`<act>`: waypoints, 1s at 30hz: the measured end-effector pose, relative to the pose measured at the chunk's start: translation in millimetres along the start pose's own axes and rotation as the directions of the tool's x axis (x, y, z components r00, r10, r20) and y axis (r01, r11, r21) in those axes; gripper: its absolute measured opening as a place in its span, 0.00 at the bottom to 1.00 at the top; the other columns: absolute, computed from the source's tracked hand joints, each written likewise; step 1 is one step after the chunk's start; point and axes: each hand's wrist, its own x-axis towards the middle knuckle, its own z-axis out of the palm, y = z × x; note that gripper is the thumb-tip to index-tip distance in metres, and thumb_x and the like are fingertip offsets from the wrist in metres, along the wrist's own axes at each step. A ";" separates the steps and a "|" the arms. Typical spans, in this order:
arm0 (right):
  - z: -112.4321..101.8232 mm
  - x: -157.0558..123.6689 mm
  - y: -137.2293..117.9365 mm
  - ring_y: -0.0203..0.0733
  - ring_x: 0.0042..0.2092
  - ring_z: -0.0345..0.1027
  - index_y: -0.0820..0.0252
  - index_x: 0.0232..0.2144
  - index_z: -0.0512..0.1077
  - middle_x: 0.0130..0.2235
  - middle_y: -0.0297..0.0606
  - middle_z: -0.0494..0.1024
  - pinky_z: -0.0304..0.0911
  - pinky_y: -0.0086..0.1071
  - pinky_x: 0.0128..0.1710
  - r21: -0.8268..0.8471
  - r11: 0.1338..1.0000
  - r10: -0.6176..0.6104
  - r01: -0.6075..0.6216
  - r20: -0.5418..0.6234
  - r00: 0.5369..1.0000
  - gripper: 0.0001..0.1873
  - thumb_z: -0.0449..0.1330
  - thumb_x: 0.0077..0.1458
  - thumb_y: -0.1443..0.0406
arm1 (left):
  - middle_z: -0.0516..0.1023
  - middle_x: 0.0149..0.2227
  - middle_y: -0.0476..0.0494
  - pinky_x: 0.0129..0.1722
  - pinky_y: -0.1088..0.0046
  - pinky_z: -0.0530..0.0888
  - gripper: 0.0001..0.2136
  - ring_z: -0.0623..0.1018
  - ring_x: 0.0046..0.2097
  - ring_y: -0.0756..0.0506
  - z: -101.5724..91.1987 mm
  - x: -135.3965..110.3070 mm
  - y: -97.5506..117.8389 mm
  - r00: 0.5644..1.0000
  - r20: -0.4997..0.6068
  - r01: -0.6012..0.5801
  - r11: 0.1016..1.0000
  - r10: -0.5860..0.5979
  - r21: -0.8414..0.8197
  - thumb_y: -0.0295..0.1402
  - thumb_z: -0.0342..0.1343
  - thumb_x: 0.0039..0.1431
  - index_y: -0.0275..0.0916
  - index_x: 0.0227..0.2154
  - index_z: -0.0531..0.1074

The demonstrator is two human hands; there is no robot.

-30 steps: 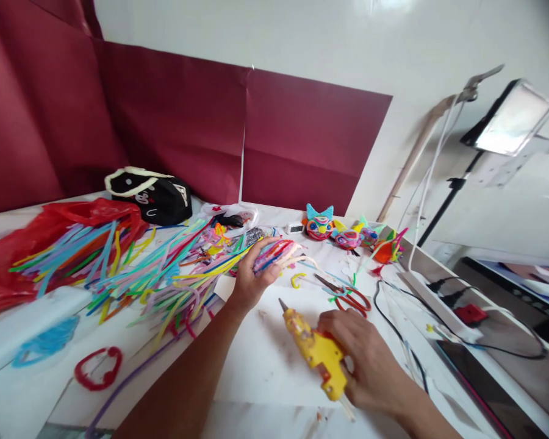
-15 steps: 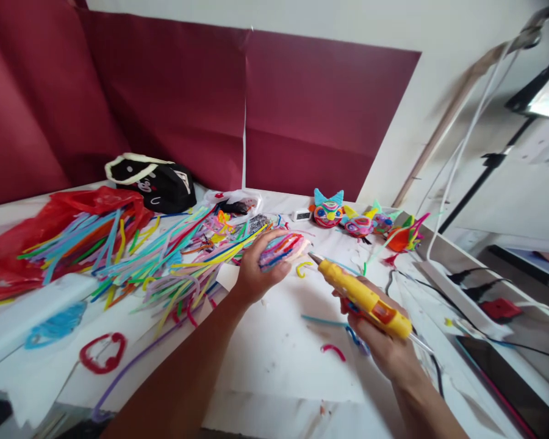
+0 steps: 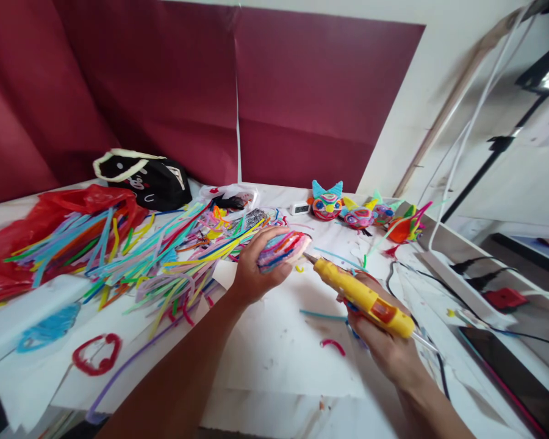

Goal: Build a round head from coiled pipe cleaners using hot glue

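My left hand (image 3: 258, 268) is closed around a rounded craft piece (image 3: 283, 249) covered in rows of colourful pipe cleaners, with a pale bare patch on its right side. In my right hand (image 3: 379, 329) is a yellow hot glue gun (image 3: 363, 297), a glue stick jutting from its back end. The gun's nozzle meets or nearly meets the pale edge of the craft piece; whether they touch I cannot tell. Below them on the white table lie a short pink pipe cleaner piece (image 3: 333, 347) and a blue one (image 3: 322, 314).
Many loose pipe cleaners (image 3: 174, 256) spread leftward to a red plastic bag (image 3: 86, 198). A black bag (image 3: 153, 183) stands behind. Finished pipe-cleaner figures (image 3: 327, 201) sit at the back right. A power strip (image 3: 466, 286), cables and a phone (image 3: 507, 372) lie on the right.
The glue gun's nozzle has come closer to the craft piece, up to its pale edge. My left hand still holds the piece. The whole view has shifted slightly.
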 end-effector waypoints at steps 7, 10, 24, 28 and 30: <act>0.2 -1.7 -0.9 0.40 0.29 0.63 0.55 0.30 0.68 0.32 0.35 0.70 0.58 0.34 0.28 0.015 0.999 0.040 -0.041 0.014 0.999 0.05 0.55 0.48 0.69 | 0.75 0.49 0.38 0.56 0.59 0.69 0.21 0.74 0.52 0.38 0.5 1.7 0.2 1.000 -0.005 -0.009 1.000 0.009 0.020 0.43 0.58 0.53 0.40 0.49 0.71; 0.1 -1.5 -3.5 0.42 0.33 0.64 0.56 0.31 0.69 0.33 0.36 0.70 0.58 0.34 0.29 -0.014 0.999 0.035 -0.035 0.022 0.999 0.06 0.55 0.48 0.68 | 0.76 0.49 0.38 0.55 0.59 0.69 0.21 0.74 0.52 0.39 0.9 1.4 -0.6 1.000 -0.003 -0.018 0.999 0.018 0.032 0.43 0.58 0.53 0.39 0.48 0.71; -0.5 -2.5 -7.5 0.40 0.30 0.59 0.56 0.26 0.64 0.28 0.34 0.66 0.54 0.34 0.28 -0.035 0.997 0.069 -0.068 0.037 0.997 0.02 0.53 0.48 0.68 | 0.76 0.49 0.37 0.55 0.59 0.69 0.21 0.75 0.52 0.38 2.3 1.9 2.2 1.000 0.011 -0.022 0.995 0.021 0.098 0.42 0.58 0.52 0.39 0.48 0.70; -0.5 -3.5 -6.8 0.42 0.31 0.61 0.56 0.26 0.64 0.28 0.35 0.68 0.55 0.35 0.29 -0.038 0.996 0.082 -0.082 0.008 0.997 0.02 0.54 0.48 0.68 | 0.77 0.48 0.37 0.55 0.59 0.69 0.20 0.75 0.52 0.38 3.0 1.4 0.8 1.000 0.014 -0.019 0.995 0.018 0.095 0.41 0.58 0.52 0.38 0.47 0.71; -0.4 -4.5 -5.9 0.43 0.30 0.62 0.55 0.26 0.64 0.28 0.35 0.68 0.56 0.35 0.29 -0.023 0.995 0.101 -0.101 -0.007 0.995 0.02 0.54 0.47 0.68 | 0.76 0.48 0.37 0.55 0.59 0.69 0.20 0.75 0.52 0.38 3.5 1.2 0.2 1.000 0.015 -0.017 0.996 0.015 0.088 0.41 0.58 0.52 0.38 0.47 0.71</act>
